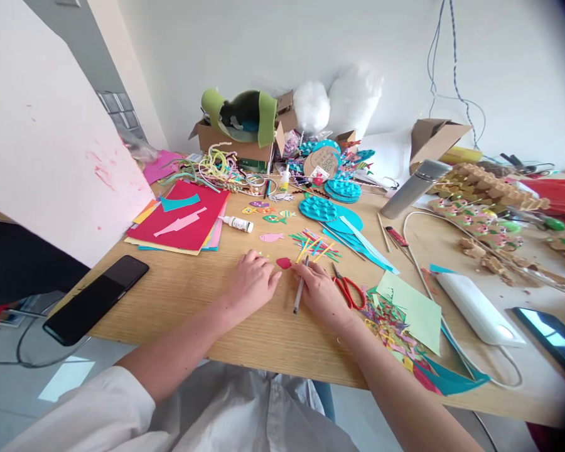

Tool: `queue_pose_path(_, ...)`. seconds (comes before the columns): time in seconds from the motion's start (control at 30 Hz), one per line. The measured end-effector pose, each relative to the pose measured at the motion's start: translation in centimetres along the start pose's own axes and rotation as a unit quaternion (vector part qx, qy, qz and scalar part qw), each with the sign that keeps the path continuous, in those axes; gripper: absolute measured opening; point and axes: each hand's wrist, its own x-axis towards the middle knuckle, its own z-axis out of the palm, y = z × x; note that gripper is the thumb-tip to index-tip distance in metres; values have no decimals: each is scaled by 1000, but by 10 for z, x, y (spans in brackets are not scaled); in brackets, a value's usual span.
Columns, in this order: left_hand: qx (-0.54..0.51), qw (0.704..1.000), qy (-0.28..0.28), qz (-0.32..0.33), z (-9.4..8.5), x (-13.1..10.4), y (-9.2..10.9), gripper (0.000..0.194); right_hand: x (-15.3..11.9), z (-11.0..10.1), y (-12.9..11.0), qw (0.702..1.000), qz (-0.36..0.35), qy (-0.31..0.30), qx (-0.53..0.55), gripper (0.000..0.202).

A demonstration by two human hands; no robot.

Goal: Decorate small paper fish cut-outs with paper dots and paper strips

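My left hand (252, 282) rests on the wooden table with its fingers loosely bent and the thumb apart; I see nothing in it. Tiny yellow scraps lie by its fingertips. In my right hand (322, 290) a grey pen (301, 290) is held between the fingers, slanting toward me. A small red paper fish (284, 263) lies between the hands, touching or nearly touching my right fingertips. Beyond it are a pink paper fish (270, 237), several decorated paper fish (274, 219) and a pile of thin coloured paper strips (317, 243). Red-handled scissors (351, 290) lie beside my right wrist.
Coloured paper sheets (193, 216) and a glue bottle (238, 224) lie left. A phone (96, 298) is at the left edge. Right are paper scraps (388, 323), a utility knife (396, 236), a steel flask (414, 188) and a white corded device (480, 307). Blue egg-carton pieces (317, 209) stand behind.
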Motion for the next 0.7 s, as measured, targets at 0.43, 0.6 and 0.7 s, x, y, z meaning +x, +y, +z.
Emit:
queue_pose_path(0.43,28,999,0,30,10,14,7,31,62,-7,1,825,228,187,482,51)
queue_pose_path(0.6,21,998,-8,51,16,4,11,46,60,9,2,788,271,158,530,40)
queue_pose_path(0.7,21,998,-26,58,18,5,9,46,55,14,3,787,279,133,534,26)
